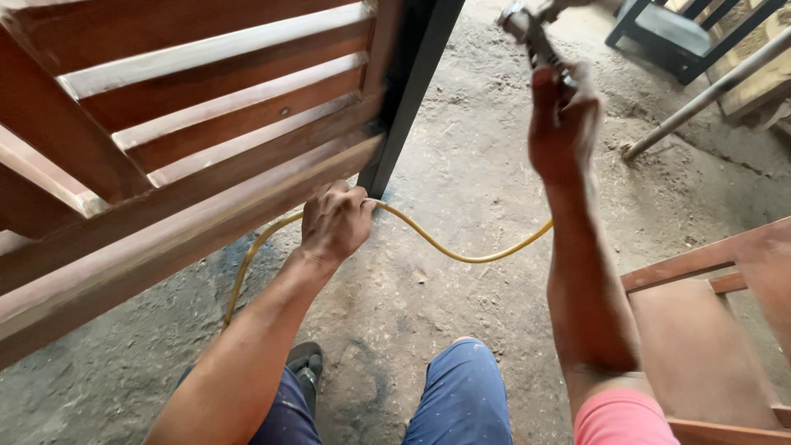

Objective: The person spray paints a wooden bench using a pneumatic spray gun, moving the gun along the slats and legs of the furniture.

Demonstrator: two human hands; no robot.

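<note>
A large wooden frame [189,148] of reddish-brown slats fills the left of the view, tilted so that its lower rail runs up towards the middle; it appears to be tipped this way so that its faces can be reached from a seated position. The frame is steadied by the left hand [334,221], which is clenched around the end of the lower rail, just beside a dark post [409,91] against which the frame's corner seems to rest. A yellow hose [461,254] is seen passing behind that hand, curving down to the dirt floor [461,165] on one side and sweeping across to the raised forearm on the other, a slack loop probably being left so that the tool can be moved freely. Below, two knees in blue trousers [461,395] and a dark sandal [305,367] are visible. Further right, the right hand [564,124] is lifted high and closed tightly around the grip of a metal spray gun [531,29], which is held up and well apart from the frame; its nozzle end is blurred, so its aim cannot be told. No cup or other container can be made out on the gun, and no open vessel is shown anywhere. At the far right, part of a wooden chair [709,330] is seen, with a pale pole [709,95] lying above it.
</note>
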